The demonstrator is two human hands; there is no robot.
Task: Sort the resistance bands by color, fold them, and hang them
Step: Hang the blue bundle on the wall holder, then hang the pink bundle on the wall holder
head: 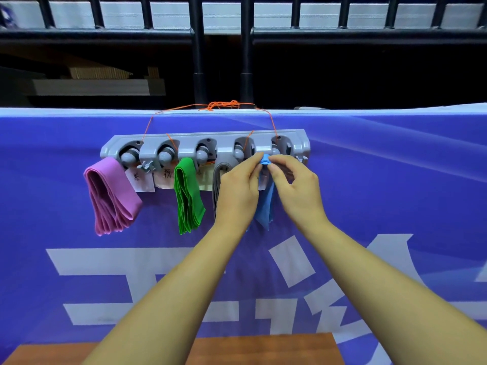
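Note:
A grey hook rack (210,139) hangs by orange string on a blue banner. A folded pink band (110,196) hangs from its leftmost hook, and a folded green band (188,196) from the third. A dark grey band (217,185) hangs at the fourth hook, partly hidden by my left hand (237,193). Both hands pinch the top of a folded blue band (266,204) just below the rightmost hook; my right hand (295,188) holds its right side. The blue band's lower part dangles between my wrists.
Paper labels (139,180) with handwriting hang under the rack. A blue banner (395,180) with large white characters covers the barrier. Black railing posts (200,61) stand behind it. A wooden tabletop edge (263,349) lies at the bottom of the view.

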